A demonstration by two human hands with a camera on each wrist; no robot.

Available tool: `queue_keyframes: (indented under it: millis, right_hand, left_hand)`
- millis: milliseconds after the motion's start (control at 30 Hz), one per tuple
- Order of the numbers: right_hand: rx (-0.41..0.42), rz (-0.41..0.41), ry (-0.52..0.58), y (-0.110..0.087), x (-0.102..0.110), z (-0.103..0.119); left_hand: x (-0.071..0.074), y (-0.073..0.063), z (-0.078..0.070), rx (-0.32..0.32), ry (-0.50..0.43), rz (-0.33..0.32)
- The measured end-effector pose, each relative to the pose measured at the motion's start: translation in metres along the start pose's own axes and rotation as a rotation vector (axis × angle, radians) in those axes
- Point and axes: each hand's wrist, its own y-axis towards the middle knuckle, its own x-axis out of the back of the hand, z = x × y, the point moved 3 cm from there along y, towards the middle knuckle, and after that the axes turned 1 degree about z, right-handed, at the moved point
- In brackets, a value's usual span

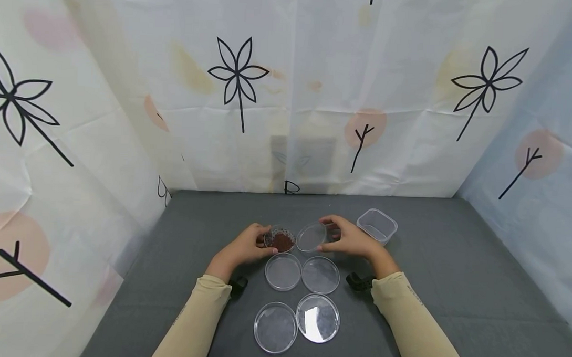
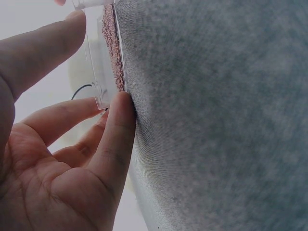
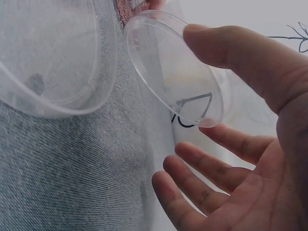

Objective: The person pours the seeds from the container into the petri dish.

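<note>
At the back of the dish group, my left hand (image 1: pixel 250 244) grips a petri dish (image 1: pixel 271 232) by its side, fingers and thumb around its edge. Reddish-brown granules (image 1: pixel 282 242) lie in that dish; the left wrist view shows them as a layer (image 2: pixel 114 53) along its bottom. My right hand (image 1: pixel 347 237) pinches a clear petri dish piece (image 1: pixel 311 237) between thumb and fingertips. In the right wrist view this round piece (image 3: pixel 168 72) is tilted up off the cloth, and no contents show in it. Both held pieces are close side by side.
Nearer the body stand several clear petri dish pieces (image 1: pixel 282 272) in two columns, the front right one (image 1: pixel 318 318) catching a bright glare. A clear rectangular plastic container (image 1: pixel 377 225) sits behind the right hand. Grey cloth covers the table (image 1: pixel 453 268); patterned white sheets (image 1: pixel 317 85) enclose it.
</note>
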Motion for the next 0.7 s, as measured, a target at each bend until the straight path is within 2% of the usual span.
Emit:
queue_keyframes:
  millis: [133,367,533,700]
  right_hand:
    - [0.017,-0.007,0.009,0.002,-0.001,0.001]
    - [0.093,-0.049,0.001,0.004,-0.007,0.003]
    - [0.127,-0.075,0.017,0.006,-0.011,0.006]
    - [0.118,-0.099,0.091,0.006,-0.012,0.007]
  left_hand:
    - [0.000,0.000,0.000,-0.003,0.007,0.000]
    - [0.000,-0.001,0.000,0.002,0.030,-0.002]
    - [0.000,-0.001,0.000,0.015,0.009,0.000]
    - [-0.001,0.000,0.000,0.011,0.005,0.004]
